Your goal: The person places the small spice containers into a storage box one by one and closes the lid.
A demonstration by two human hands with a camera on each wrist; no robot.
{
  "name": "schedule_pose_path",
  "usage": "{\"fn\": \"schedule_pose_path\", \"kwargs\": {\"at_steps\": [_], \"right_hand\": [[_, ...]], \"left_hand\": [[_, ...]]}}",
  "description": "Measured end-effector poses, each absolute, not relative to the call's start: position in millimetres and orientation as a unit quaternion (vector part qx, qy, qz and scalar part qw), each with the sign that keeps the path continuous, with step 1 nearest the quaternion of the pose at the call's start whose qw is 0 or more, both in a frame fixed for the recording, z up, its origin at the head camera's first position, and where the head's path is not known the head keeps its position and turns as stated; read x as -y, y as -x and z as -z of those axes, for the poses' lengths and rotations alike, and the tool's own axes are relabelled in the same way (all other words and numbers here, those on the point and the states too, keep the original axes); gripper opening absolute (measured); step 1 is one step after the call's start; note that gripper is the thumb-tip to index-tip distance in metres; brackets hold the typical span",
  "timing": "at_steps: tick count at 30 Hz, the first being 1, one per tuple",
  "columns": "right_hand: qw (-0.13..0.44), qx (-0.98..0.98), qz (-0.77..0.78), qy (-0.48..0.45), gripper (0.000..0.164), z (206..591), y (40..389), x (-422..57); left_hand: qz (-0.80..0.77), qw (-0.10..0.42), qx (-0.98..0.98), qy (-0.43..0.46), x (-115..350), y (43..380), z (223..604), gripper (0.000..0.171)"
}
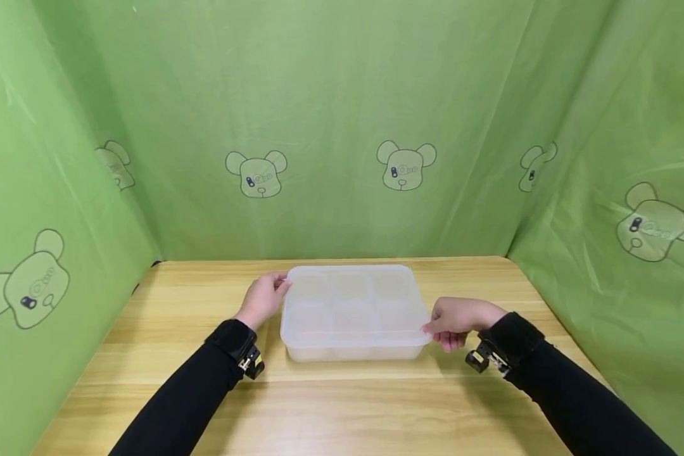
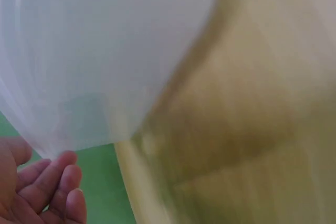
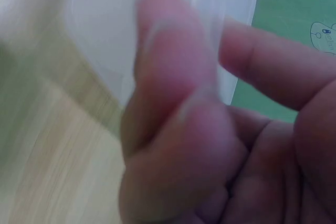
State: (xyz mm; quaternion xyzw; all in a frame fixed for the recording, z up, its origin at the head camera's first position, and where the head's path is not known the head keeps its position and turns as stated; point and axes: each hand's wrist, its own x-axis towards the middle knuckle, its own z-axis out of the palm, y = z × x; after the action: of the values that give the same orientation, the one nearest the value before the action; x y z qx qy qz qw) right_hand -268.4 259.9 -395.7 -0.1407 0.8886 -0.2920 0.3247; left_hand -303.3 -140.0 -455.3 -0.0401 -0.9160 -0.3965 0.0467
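Note:
A translucent white plastic food storage box [image 1: 353,352] stands on the wooden table, covered by a frosted lid [image 1: 350,304]. Several rounded compartments show faintly through the lid. My left hand [image 1: 265,296] pinches the lid's rim at the far left corner; in the left wrist view its thumb and fingertips [image 2: 66,158] meet at that corner. At the near right corner, my right hand [image 1: 456,320] pinches the rim, thumb on the edge and the other fingers curled. The right wrist view shows these curled fingers [image 3: 176,72] blurred and close, partly hiding the box. Whether the lid is loosened I cannot tell.
The light wooden table [image 1: 342,411] extends around the box. Green curtains [image 1: 330,95] with bear-head prints enclose its back and both sides. Each wrist wears a black band with a small camera [image 1: 253,363].

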Motion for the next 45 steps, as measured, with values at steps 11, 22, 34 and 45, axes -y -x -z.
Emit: {"fn": "schedule_pose_path", "kwargs": {"at_steps": [11,22,34,45], "right_hand": [[0.065,-0.966,0.199,0.153,0.039,419,263,-247],[-0.152,-0.968,0.114,0.164,0.032,446,249,-233],[-0.171,-0.962,0.126,0.173,0.028,453,254,-234],[-0.161,-0.964,0.12,0.176,0.027,450,255,-231]], "left_hand": [[0.328,0.099,0.939,0.029,129,255,450,0.043],[0.181,0.229,0.953,0.076,120,213,458,0.032],[0.181,0.257,0.945,0.09,119,213,461,0.026],[0.187,0.256,0.945,0.084,120,214,460,0.026]]}}
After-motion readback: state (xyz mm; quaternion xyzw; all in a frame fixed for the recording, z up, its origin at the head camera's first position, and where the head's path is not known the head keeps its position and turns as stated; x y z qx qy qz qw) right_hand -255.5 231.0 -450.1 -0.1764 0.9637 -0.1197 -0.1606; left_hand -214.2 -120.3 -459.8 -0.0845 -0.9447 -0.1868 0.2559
